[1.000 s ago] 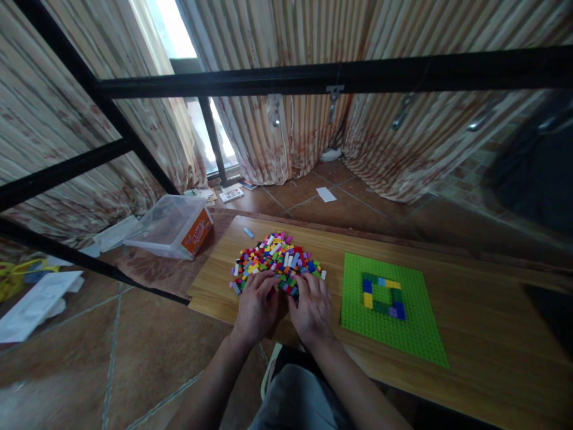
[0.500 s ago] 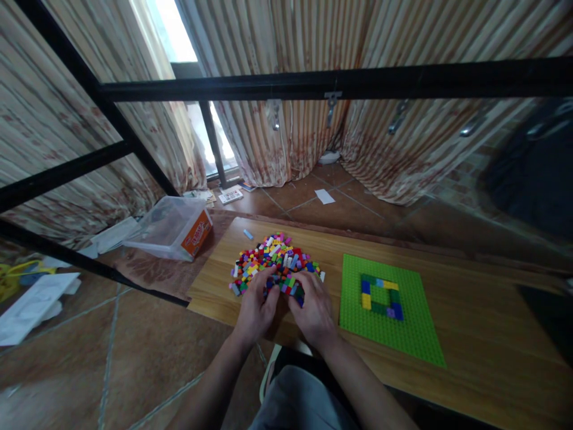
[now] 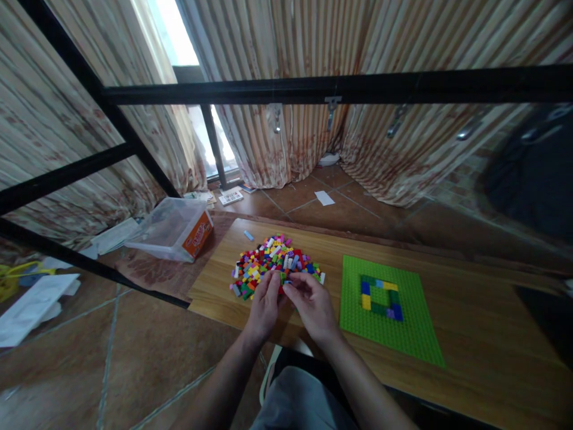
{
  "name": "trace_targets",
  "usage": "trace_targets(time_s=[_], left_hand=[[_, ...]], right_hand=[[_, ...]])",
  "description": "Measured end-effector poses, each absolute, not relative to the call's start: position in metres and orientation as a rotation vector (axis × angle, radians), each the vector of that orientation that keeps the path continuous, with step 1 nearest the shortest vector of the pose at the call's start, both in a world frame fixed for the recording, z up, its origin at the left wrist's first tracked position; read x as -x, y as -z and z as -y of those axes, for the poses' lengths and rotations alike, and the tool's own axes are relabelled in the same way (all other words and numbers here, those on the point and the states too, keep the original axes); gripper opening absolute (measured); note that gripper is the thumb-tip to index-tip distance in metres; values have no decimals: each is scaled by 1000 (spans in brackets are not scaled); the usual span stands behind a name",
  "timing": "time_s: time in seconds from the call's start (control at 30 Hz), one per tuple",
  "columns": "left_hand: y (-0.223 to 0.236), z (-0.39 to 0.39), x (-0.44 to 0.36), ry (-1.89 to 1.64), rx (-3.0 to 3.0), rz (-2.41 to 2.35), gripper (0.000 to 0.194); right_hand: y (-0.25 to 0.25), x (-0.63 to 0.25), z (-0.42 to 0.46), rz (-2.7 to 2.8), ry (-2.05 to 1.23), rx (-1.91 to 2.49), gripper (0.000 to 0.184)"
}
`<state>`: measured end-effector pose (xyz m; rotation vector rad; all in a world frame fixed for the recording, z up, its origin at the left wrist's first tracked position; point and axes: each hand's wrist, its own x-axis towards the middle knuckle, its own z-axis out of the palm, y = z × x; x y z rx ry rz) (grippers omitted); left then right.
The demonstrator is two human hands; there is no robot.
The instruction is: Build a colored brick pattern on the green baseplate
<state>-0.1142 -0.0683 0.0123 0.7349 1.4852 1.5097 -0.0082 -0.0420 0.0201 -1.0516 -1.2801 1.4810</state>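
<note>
A heap of small, many-coloured toy building bricks [image 3: 257, 263] lies on the wooden table. At its near edge, my left hand [image 3: 263, 307] has its fingers pressed together over the bricks. My right hand [image 3: 316, 307] is closed beside it, thumb and fingertips curled in towards the left fingertips. Whatever sits between the fingers of either hand is too small and hidden to make out. To the right, a green baseplate [image 3: 358, 334] carries a square ring of bricks [image 3: 398, 310] in blue, yellow, green, light blue and purple.
One light blue brick [image 3: 248, 235] lies apart behind the heap on the wooden table [image 3: 308, 233]. A clear plastic bin [image 3: 156, 230] with an orange label stands on the floor to the left. Black metal rails [image 3: 250, 92] cross in front of the curtains [image 3: 308, 42].
My hands have drawn closer together at the heap's near edge, and their fingers have closed up. The green baseplate and its ring of bricks look the same.
</note>
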Motion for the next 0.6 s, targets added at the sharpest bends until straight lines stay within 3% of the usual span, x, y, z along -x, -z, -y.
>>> trace_targets(time_s=[0.2, 0.6], left_hand=[[-11, 68, 106, -1575, -783, -1502, 39], [-16, 63, 103, -1495, -734, -1548, 37]], right_hand=[[-15, 11, 39, 1165, -1545, 1052, 25], [-18, 13, 36, 737, -1769, 984, 33]])
